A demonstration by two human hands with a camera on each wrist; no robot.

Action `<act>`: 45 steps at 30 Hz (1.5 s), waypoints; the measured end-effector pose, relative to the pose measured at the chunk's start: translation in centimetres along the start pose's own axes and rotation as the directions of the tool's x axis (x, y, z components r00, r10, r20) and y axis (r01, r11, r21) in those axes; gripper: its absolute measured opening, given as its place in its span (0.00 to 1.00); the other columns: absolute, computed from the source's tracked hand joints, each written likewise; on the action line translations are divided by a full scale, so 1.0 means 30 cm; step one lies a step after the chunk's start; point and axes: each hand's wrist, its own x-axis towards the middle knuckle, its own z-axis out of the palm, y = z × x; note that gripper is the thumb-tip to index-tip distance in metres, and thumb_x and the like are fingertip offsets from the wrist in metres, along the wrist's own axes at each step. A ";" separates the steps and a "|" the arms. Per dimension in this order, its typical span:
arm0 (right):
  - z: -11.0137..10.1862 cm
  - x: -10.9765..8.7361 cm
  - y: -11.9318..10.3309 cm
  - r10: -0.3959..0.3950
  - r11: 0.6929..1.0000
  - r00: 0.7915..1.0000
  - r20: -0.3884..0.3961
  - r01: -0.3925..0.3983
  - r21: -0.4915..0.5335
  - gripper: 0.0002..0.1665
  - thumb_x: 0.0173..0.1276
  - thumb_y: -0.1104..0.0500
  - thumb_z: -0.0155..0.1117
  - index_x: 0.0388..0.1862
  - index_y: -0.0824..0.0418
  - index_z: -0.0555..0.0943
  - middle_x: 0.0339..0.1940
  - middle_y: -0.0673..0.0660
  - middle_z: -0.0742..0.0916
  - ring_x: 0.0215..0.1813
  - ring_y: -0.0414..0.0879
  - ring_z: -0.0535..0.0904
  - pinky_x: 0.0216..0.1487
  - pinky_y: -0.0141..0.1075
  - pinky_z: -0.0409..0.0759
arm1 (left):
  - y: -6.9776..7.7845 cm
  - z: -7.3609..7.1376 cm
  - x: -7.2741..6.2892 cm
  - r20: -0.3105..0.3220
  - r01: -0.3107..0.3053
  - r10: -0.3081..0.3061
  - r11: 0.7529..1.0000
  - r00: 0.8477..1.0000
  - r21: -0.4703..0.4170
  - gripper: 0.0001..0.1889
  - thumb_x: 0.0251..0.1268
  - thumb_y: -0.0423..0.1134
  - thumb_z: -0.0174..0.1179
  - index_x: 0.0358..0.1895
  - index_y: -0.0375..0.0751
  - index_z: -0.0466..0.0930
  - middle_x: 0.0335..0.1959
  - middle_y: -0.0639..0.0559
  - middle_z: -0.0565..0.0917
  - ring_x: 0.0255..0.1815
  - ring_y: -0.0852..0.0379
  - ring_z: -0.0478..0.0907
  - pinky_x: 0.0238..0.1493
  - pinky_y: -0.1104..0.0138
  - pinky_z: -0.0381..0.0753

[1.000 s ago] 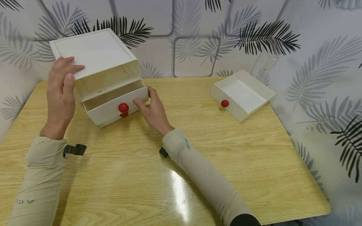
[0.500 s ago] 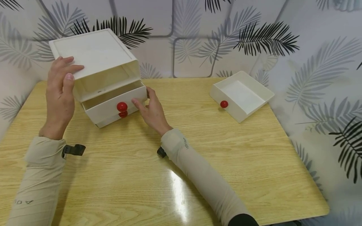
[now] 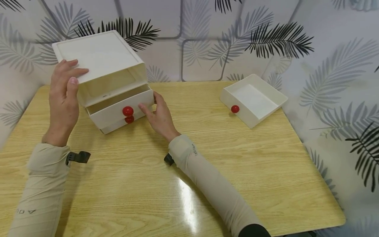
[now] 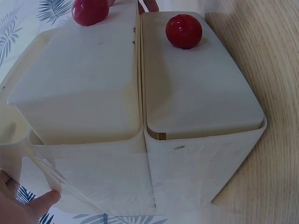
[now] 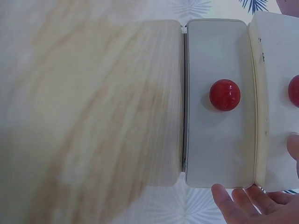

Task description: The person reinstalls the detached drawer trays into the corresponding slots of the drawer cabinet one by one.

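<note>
A white drawer cabinet stands at the table's left, its top compartment without a drawer. The middle drawer, with a red round knob, sticks out partway. Below it the bottom drawer sits inside its slot, its own red knob facing out. My right hand grips the middle drawer's right end, thumb on the front and fingers round the side. My left hand rests against the cabinet's upper left edge, fingers extended onto the top; in the left wrist view its thumb touches the side.
A third white drawer with a red knob lies on the wooden table at the far right, open side up. Leaf-patterned wall covering rises behind the table's back edge.
The middle drawer has slid slightly into the cabinet, my right hand moving with it. My left hand and the separate drawer have stayed in place.
</note>
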 end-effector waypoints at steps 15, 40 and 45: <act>0.007 0.011 0.010 -0.027 0.999 1.000 -0.006 0.027 -0.042 0.35 0.78 0.48 0.62 0.77 0.60 0.67 0.68 0.59 0.77 0.65 0.49 0.75 0.50 0.29 0.80 | -0.022 -0.002 0.008 0.007 0.013 -0.013 1.000 1.000 0.013 0.23 0.80 0.41 0.42 0.59 0.28 0.82 0.74 0.41 0.74 0.85 0.53 0.57 0.84 0.65 0.46; 0.014 0.031 0.023 -0.035 0.996 0.999 -0.035 0.032 -0.086 0.32 0.78 0.49 0.62 0.72 0.63 0.70 0.63 0.63 0.78 0.63 0.54 0.77 0.58 0.45 0.84 | -0.004 -0.001 -0.001 0.005 0.016 -0.016 1.000 1.000 0.009 0.24 0.80 0.42 0.42 0.59 0.28 0.81 0.74 0.41 0.74 0.85 0.54 0.56 0.84 0.65 0.46; 0.014 0.035 0.022 -0.025 0.994 0.999 -0.037 0.021 -0.103 0.31 0.78 0.49 0.62 0.72 0.63 0.70 0.61 0.63 0.78 0.63 0.55 0.77 0.63 0.47 0.81 | -0.001 0.000 -0.001 0.004 0.009 -0.009 1.000 1.000 0.007 0.24 0.80 0.42 0.42 0.59 0.28 0.81 0.74 0.41 0.75 0.85 0.53 0.57 0.85 0.65 0.46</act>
